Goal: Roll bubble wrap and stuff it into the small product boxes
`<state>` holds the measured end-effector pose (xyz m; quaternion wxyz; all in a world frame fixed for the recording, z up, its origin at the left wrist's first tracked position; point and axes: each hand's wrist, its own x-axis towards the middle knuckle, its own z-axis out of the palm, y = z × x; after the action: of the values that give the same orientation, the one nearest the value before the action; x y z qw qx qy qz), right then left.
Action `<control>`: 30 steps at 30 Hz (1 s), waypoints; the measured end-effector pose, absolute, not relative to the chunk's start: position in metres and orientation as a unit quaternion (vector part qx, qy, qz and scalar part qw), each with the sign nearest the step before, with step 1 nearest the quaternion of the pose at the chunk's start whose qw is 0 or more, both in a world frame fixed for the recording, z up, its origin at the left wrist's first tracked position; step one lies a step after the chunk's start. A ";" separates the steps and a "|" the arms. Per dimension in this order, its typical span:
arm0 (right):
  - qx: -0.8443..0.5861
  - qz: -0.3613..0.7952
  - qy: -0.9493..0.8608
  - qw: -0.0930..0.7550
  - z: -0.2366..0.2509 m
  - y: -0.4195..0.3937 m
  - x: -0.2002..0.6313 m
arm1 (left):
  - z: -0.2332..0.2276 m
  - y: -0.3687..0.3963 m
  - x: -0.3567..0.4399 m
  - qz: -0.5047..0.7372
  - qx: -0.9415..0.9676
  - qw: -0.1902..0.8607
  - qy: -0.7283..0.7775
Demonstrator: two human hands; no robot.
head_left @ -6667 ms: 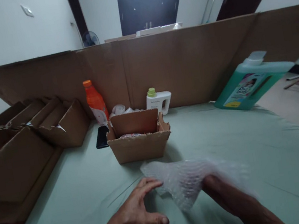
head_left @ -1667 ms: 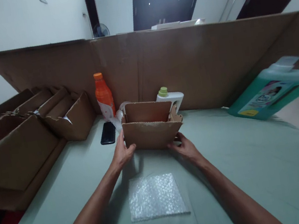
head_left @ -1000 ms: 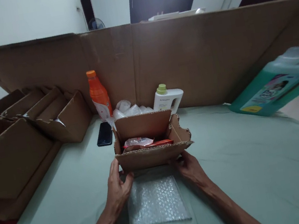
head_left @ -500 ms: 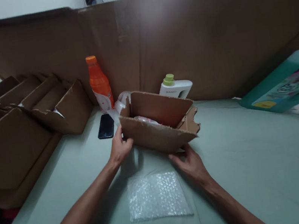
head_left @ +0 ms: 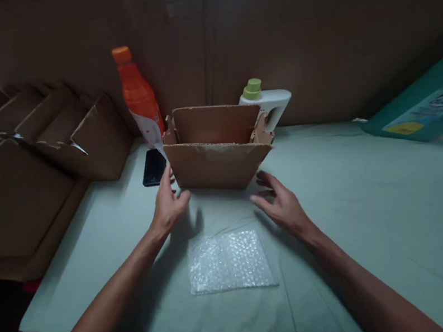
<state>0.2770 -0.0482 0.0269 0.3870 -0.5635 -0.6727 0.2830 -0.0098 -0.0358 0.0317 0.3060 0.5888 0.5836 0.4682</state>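
Both hands are sitting just in front of the small cardboard box (head_left: 214, 161), which is around 12 o'clock from the person, open top up, on the green-covered surface (head_left: 357, 194). Left hand (head_left: 166, 203) is at the box's lower left corner, fingers spread loose, and it looks like the fingertips are touching or just about touching the cardboard, can't say which. It isn't gripping anything. Right hand (head_left: 281, 204) is near the box's right corner, palm down and open, fingers fanned out, nothing in it, a small gap to the box.

Closer to the person, at about 6 o'clock from the box, a flat square of bubble wrap (head_left: 229, 262) lies between the two forearms, not touched by either.

Behind the box at 11 o'clock there's an orange bottle (head_left: 137, 95), and at 1 o'clock a white bottle with a green cap (head_left: 268, 102). A black phone (head_left: 154, 167) lies flat just left of the box, right by the left hand's fingers. Bigger cardboard boxes (head_left: 33, 158) stacked out at 9 to 10 o'clock, and a teal jug (head_left: 428, 108) lying over at 2 o'clock.
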 end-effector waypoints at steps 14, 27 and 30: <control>-0.422 0.345 -0.814 0.200 0.014 -0.154 0.195 | 0.016 -0.205 -0.023 0.218 0.631 0.299 0.682; -0.531 0.466 -0.569 0.420 0.016 -0.178 0.222 | 0.021 -0.197 0.000 0.295 0.595 0.430 0.612; -0.555 0.484 -0.489 0.468 0.020 -0.206 0.232 | 0.021 -0.181 0.000 0.316 0.610 0.394 0.610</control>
<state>0.2325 -0.2063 0.0196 0.4675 -0.5548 -0.4891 0.4842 -0.0002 -0.1814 0.0210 0.3939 0.6103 0.6103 0.3162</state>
